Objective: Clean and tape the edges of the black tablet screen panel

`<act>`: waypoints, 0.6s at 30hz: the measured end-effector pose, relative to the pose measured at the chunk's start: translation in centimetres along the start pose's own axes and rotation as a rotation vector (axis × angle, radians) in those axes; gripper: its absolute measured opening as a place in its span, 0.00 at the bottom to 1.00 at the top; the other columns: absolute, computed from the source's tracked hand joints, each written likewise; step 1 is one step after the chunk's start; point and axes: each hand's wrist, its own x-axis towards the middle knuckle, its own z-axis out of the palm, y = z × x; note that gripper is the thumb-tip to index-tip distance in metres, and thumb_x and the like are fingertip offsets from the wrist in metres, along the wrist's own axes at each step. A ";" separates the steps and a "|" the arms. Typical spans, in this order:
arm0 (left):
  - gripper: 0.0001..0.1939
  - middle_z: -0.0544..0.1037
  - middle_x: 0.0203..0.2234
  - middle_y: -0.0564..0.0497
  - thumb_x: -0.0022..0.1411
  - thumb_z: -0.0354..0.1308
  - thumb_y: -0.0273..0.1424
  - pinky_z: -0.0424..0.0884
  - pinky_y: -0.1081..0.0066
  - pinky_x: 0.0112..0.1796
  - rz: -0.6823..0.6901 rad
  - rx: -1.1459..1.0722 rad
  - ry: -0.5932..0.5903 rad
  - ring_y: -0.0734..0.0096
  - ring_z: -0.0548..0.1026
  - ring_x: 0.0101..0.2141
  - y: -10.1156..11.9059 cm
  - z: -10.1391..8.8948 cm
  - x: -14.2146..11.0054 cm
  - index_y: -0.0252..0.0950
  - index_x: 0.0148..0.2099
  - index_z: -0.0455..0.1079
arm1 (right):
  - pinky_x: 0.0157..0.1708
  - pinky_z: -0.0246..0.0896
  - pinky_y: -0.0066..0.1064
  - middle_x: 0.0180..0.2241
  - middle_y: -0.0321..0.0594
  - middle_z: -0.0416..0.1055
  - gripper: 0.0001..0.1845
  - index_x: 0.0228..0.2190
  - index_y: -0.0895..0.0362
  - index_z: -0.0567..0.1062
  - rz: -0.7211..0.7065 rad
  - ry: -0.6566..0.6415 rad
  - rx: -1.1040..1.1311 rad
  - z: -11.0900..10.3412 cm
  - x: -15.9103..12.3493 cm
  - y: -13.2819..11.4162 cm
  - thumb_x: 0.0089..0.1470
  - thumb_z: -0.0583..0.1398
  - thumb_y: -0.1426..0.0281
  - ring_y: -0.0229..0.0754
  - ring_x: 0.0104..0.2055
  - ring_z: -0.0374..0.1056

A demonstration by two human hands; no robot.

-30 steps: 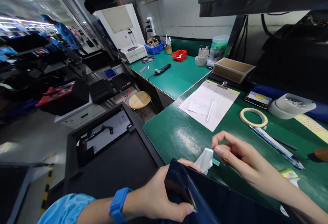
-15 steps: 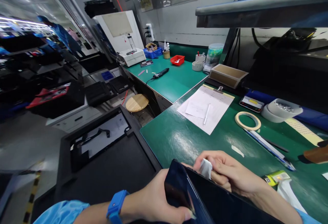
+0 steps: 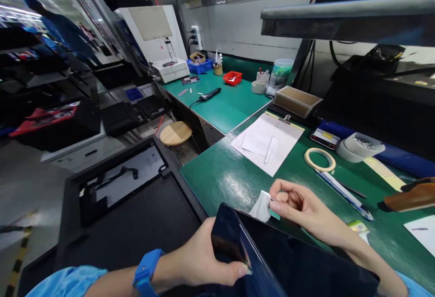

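My left hand [image 3: 210, 258] grips the left end of a glossy black screen panel [image 3: 306, 260], thumb on its face and fingers behind it. The panel is tilted, and its lower part runs out of view. Behind its upper edge, my right hand [image 3: 302, 206] pinches a white cloth-like wipe [image 3: 261, 207] between thumb and fingertips. The wipe hangs to the left of those fingers, its lower end partly hidden by the panel. Whether it touches the panel I cannot tell.
A black foam tray [image 3: 142, 238] lies at left. On the green bench [image 3: 217, 174] are a clipboard with papers [image 3: 251, 152], a tape roll [image 3: 319, 159], a blue-and-white pen-like tool [image 3: 343, 195] and a brown-handled tool [image 3: 411, 196]. A person in blue [image 3: 64, 29] stands far left.
My right hand has moved slightly up and opened out from a bunched grip; the wipe now extends to its left. My left hand still holds the panel. The view has shifted a little.
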 end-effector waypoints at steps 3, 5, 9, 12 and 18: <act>0.19 0.86 0.35 0.50 0.49 0.80 0.30 0.80 0.73 0.39 -0.016 0.006 -0.003 0.71 0.82 0.34 0.0 0.0 0.0 0.34 0.42 0.80 | 0.25 0.53 0.25 0.25 0.33 0.67 0.29 0.35 0.57 0.73 -0.062 0.130 -0.187 -0.3 -0.5 -0.4 0.68 0.69 0.44 0.35 0.25 0.61; 0.19 0.85 0.34 0.51 0.47 0.80 0.28 0.78 0.74 0.36 -0.034 -0.001 -0.013 0.72 0.81 0.32 0.0 0.0 0.0 0.33 0.41 0.80 | 0.25 0.53 0.27 0.28 0.38 0.71 0.24 0.35 0.56 0.76 -0.144 0.224 -0.318 -0.3 -0.8 -0.4 0.72 0.66 0.48 0.38 0.28 0.65; 0.24 0.85 0.33 0.52 0.43 0.81 0.24 0.77 0.76 0.35 -0.044 -0.039 -0.026 0.73 0.79 0.31 0.1 0.0 0.0 0.34 0.43 0.81 | 0.30 0.57 0.29 0.33 0.38 0.74 0.16 0.34 0.54 0.77 -0.339 0.324 -0.478 -0.5 -1.2 -0.4 0.74 0.66 0.60 0.39 0.32 0.67; 0.27 0.85 0.33 0.53 0.42 0.82 0.24 0.77 0.75 0.36 -0.039 -0.049 -0.020 0.73 0.79 0.31 0.1 -0.1 0.1 0.34 0.46 0.80 | 0.31 0.59 0.28 0.33 0.36 0.74 0.10 0.37 0.53 0.80 -0.447 0.296 -0.543 -0.5 -1.2 -0.5 0.75 0.66 0.64 0.37 0.32 0.68; 0.35 0.85 0.36 0.52 0.42 0.85 0.26 0.78 0.70 0.39 -0.027 -0.053 -0.007 0.70 0.80 0.32 0.3 -0.2 0.3 0.35 0.54 0.79 | 0.26 0.53 0.30 0.27 0.38 0.71 0.20 0.39 0.56 0.83 -0.295 0.246 -0.372 -0.3 -0.5 -0.1 0.75 0.65 0.52 0.38 0.27 0.62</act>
